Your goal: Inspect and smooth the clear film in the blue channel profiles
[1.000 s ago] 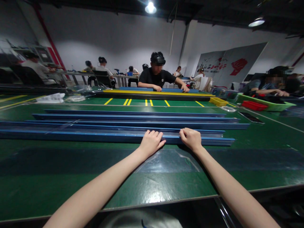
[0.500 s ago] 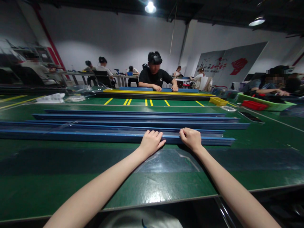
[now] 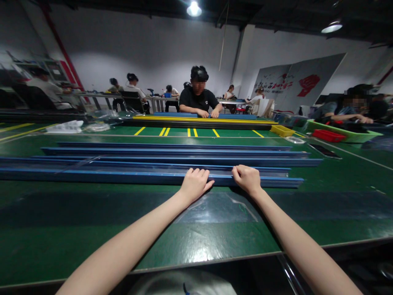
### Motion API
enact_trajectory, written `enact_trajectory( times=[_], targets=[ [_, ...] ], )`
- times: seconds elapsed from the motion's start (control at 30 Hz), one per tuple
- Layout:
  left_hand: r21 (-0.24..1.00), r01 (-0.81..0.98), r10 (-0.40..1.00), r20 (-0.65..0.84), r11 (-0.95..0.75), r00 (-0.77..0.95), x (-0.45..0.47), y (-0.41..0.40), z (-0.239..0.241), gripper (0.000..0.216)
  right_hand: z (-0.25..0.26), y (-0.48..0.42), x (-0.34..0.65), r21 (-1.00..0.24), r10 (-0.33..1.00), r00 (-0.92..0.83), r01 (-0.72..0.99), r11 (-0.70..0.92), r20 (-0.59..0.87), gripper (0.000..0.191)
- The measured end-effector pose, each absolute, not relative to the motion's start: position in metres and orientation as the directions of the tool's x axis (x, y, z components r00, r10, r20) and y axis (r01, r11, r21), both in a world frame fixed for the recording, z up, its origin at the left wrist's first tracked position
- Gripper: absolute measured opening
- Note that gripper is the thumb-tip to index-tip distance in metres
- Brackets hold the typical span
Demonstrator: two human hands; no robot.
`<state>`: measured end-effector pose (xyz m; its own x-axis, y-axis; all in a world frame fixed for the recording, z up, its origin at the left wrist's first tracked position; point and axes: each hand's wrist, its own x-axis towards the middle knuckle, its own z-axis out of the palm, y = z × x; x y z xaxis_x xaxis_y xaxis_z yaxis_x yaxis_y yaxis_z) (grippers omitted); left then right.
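Note:
A long blue channel profile (image 3: 116, 177) lies across the green table in front of me. My left hand (image 3: 195, 183) is closed over its near side, fingers curled into the channel and thumb pointing right along the front wall. Further right, my right hand (image 3: 247, 179) grips the same profile in a fist with the knuckles up; its fingertips are hidden. Behind it several more blue profiles (image 3: 175, 152) lie roughly parallel. A strip of clear plastic film (image 3: 215, 207) is spread on the table below my hands.
Opposite me a person (image 3: 199, 98) works with both hands at blue profiles behind a yellow-and-black bar (image 3: 205, 119). To the right are a yellow tray (image 3: 281, 131), a phone (image 3: 325, 151), a red tray (image 3: 328, 136) and a green bin (image 3: 365, 138). Crumpled plastic (image 3: 64, 126) lies far left.
My hands stay in place on the profile. Across the table, the person's hand on the right side of the view has moved left, close to the other hand.

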<state>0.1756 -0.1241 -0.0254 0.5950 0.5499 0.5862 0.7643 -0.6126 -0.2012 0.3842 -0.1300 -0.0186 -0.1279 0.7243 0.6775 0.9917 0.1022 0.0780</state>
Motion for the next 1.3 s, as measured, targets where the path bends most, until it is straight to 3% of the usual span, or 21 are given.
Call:
enact_trajectory(
  times=[0.5, 1.03, 1.3],
  targets=[
    [-0.17, 0.738, 0.516, 0.614, -0.653, 0.598, 0.172, -0.127, -0.022, 0.034, -0.021, -0.125, 0.39, 0.158, 0.659, -0.221, 0.975, 0.155, 0.719, 0.042],
    [-0.152, 0.785, 0.557, 0.625, -0.601, 0.547, 0.173, -0.127, -0.023, 0.03, -0.018, -0.126, 0.437, 0.106, 0.789, -0.051, 0.994, -0.018, 0.612, 0.046],
    [-0.159, 0.783, 0.555, 0.622, -0.602, 0.553, 0.173, -0.126, -0.024, 0.029, -0.02, -0.127, 0.44, 0.063, 0.791, -0.007, 0.997, -0.04, 0.612, 0.044]
  ],
)
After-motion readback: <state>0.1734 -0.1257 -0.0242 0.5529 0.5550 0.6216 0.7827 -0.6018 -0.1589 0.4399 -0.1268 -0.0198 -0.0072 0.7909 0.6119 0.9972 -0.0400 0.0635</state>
